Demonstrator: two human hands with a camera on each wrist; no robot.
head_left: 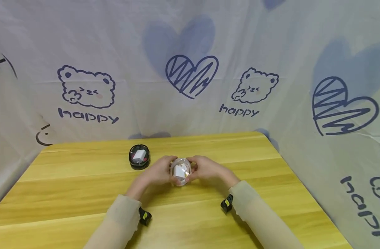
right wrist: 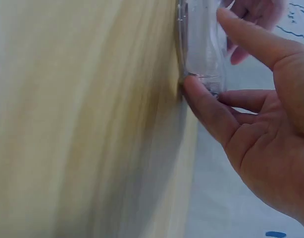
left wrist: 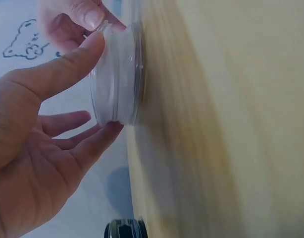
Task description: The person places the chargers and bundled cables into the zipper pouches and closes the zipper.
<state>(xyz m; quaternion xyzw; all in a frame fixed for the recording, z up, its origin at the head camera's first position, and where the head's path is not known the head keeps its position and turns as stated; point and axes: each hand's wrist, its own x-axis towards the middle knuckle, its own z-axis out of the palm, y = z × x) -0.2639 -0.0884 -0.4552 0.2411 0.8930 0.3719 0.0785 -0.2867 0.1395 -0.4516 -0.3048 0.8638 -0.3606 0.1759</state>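
A clear round plastic case (head_left: pixel 184 163) with a white block (head_left: pixel 179 172) inside lies on the wooden table between both hands. On its left side my left hand (head_left: pixel 160 171) grips it, thumb at the upper edge and fingers low on the rim in the left wrist view. From the right, my right hand (head_left: pixel 206 168) holds the opposite side. In the right wrist view, fingertips of this hand sit at the lower edge of the case (right wrist: pixel 201 44), close to the tabletop. The palms stay off the case.
Left of the hands and farther back stands a black round case (head_left: pixel 138 167) with a white block (head_left: pixel 139 155) showing in it. The wooden table (head_left: pixel 68 193) ends at a pale printed cloth (head_left: pixel 140 103) hanging behind and at the sides.
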